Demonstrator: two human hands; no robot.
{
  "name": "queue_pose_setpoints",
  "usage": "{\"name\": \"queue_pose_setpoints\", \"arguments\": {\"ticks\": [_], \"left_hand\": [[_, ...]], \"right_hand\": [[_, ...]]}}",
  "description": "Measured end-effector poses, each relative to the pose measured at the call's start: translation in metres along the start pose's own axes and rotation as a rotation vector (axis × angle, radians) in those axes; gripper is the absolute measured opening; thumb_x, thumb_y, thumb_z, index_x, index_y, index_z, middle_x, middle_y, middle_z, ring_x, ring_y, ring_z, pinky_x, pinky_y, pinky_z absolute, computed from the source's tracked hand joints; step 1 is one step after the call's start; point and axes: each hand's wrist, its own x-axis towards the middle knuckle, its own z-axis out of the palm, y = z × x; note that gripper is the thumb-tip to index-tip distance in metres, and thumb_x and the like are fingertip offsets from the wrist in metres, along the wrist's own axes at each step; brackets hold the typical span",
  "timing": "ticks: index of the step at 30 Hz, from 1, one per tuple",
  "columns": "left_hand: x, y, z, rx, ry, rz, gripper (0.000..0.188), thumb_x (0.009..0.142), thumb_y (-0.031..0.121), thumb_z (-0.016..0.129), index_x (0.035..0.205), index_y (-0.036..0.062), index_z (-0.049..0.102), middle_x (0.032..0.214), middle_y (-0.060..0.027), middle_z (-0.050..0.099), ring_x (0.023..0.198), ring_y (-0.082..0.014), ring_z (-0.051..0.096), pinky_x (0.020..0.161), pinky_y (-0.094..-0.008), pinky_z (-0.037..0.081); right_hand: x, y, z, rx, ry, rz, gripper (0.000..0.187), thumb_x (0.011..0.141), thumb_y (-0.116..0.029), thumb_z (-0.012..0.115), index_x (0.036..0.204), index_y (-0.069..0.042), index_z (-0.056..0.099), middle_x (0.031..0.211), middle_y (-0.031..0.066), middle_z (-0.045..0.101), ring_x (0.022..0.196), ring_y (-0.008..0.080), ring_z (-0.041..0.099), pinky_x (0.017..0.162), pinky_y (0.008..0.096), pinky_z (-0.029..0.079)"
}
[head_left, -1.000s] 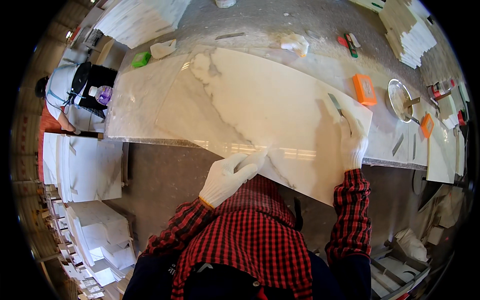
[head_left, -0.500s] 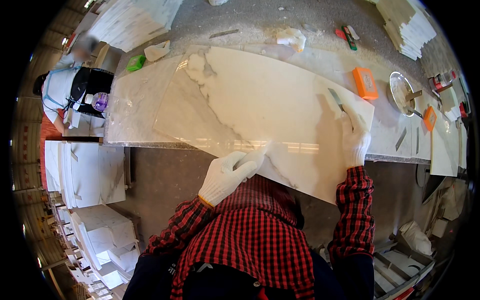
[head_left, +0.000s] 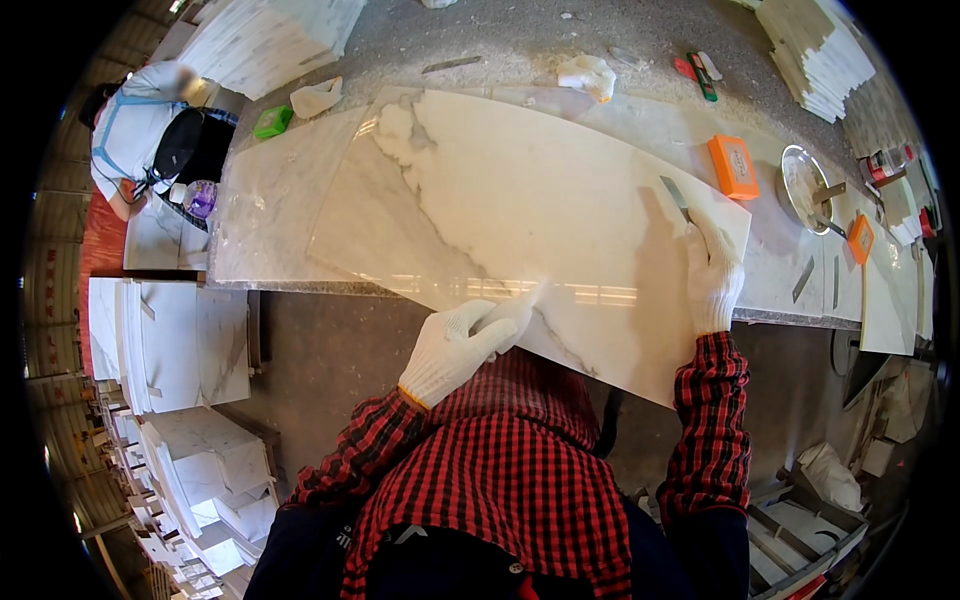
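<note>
A large white marble-look slab (head_left: 560,200) with grey veins lies slanted across the bench, its near edge jutting out toward me. My left hand (head_left: 455,350), in a white knitted glove, grips that near edge; a pale shape beside its fingertips may be the glove's reflection. At the slab's right end is my right hand (head_left: 712,265), gloved too. Its fingers are closed around a thin flat metal scraper blade (head_left: 675,195), which points away from me over the glossy surface. The blade's lower end is hidden in the glove.
An orange box (head_left: 734,167) and a metal bowl (head_left: 805,190) with tools stand right of the slab. Tile stacks rise at the back left (head_left: 270,45) and back right (head_left: 812,55). At left a person (head_left: 150,125) bends over a table near a purple-labelled bottle (head_left: 201,198).
The person at left has leaned further forward and to the right. My hands, the scraper blade and the slab keep almost the same places.
</note>
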Motion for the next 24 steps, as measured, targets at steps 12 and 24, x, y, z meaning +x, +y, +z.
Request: {"name": "queue_pose_setpoints", "arguments": {"ticks": [12, 24], "left_hand": [[0.0020, -0.0005, -0.0015, -0.065, -0.002, -0.037, 0.041, 0.098, 0.031, 0.069, 0.122, -0.0027, 0.072, 0.092, -0.0067, 0.074, 0.072, -0.0093, 0.066, 0.068, -0.0252, 0.055], [0.0051, -0.0067, -0.0020, -0.086, 0.003, -0.044, 0.039, 0.098, 0.029, 0.067, 0.119, -0.0041, 0.071, 0.090, -0.0075, 0.073, 0.070, -0.0097, 0.066, 0.068, -0.0258, 0.055]], "right_hand": [[0.0015, -0.0031, -0.0030, -0.017, -0.059, 0.039, 0.030, 0.104, -0.020, 0.059, 0.126, -0.002, 0.071, 0.116, 0.0154, 0.074, 0.107, 0.0294, 0.070, 0.096, 0.0384, 0.053], [0.0007, -0.0002, 0.0001, 0.008, -0.011, 0.030, 0.027, 0.100, -0.021, 0.066, 0.122, -0.008, 0.074, 0.110, 0.0136, 0.074, 0.100, 0.0305, 0.070, 0.090, 0.0379, 0.054]]}}
